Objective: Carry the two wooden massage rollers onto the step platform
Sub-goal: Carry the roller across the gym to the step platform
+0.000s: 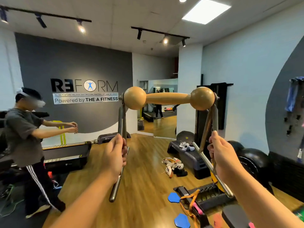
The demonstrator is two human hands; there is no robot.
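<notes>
A wooden massage roller (168, 98), a tan bar with a ball at each end, is held up at chest height in front of me. Metal triangular handles hang from both ends. My left hand (115, 156) grips the left metal handle and my right hand (222, 155) grips the right one. The dark step platform (194, 159) lies on the wooden floor ahead to the right, with a pair of white shoes on its far end. I see only one roller.
A person (26, 145) stands at the left beside a treadmill (65, 153). Loose shoes (172, 165) lie on the floor before the platform. Blue sliding discs (173, 197), bands and a dark rack sit at lower right. Black balls (253, 155) line the right wall.
</notes>
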